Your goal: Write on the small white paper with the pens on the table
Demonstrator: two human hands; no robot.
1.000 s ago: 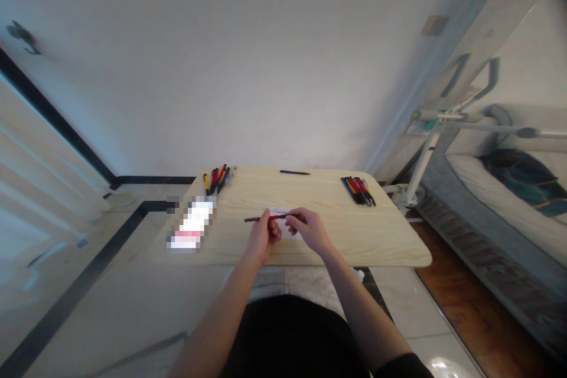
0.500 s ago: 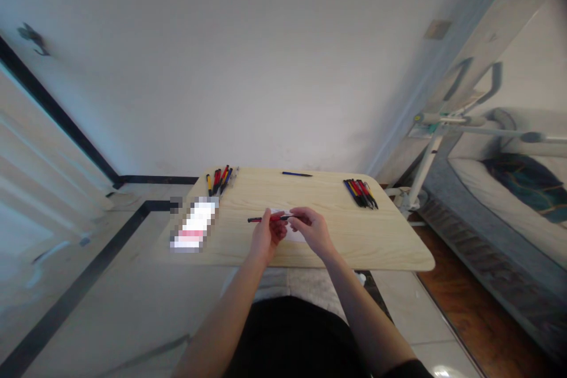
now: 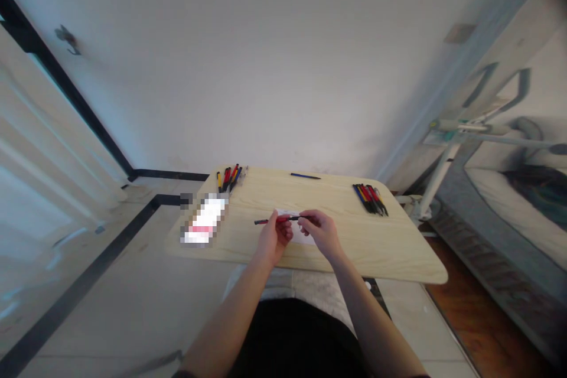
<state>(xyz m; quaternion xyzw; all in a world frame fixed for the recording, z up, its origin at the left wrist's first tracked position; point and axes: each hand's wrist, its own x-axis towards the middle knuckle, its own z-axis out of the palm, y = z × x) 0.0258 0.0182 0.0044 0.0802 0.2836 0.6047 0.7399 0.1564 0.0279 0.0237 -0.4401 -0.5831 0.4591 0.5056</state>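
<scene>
A red and black pen [image 3: 283, 219] lies level across both hands above the middle of the table. My left hand [image 3: 273, 239] is closed round its red barrel, with the dark end sticking out to the left. At the black right end, the thumb and fingers of my right hand [image 3: 319, 230] are pinched together on the pen. Beneath the hands is a small white sheet of paper [image 3: 302, 237], partly covered by them. Whether the pen's parts are joined or apart at the right end is too small to tell.
On the wooden table [image 3: 381, 248], several pens [image 3: 370, 199] lie side by side at the right. More pens [image 3: 229, 178] are bunched at the back left, behind a blurred-out bright rectangle [image 3: 204, 221]. One blue pen [image 3: 305, 176] rests near the back edge, close to the wall.
The camera has turned slightly, so the table and its objects sit a little further right in the picture. Both hands keep their hold on the pen, with only slight finger movement.
</scene>
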